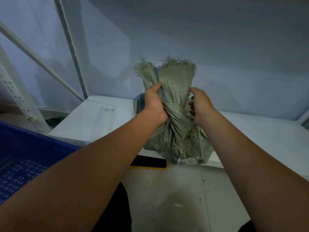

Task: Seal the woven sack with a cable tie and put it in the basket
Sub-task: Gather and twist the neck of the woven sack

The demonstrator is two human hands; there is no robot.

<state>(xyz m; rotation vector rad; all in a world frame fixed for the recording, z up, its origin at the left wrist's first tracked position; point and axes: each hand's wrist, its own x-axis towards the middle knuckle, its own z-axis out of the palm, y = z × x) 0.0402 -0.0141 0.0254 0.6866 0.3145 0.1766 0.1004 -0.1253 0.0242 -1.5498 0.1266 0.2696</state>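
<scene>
Standing on the white surface (pixel 103 124), woven sack (pixel 177 136) has its neck bunched for tying, left hand (pixel 154 104) clenched around it, right hand (pixel 200 106) grasping alongside; blue basket (pixel 25 158) nearby.

Dim bluish light, soft focus, edges bowed
</scene>
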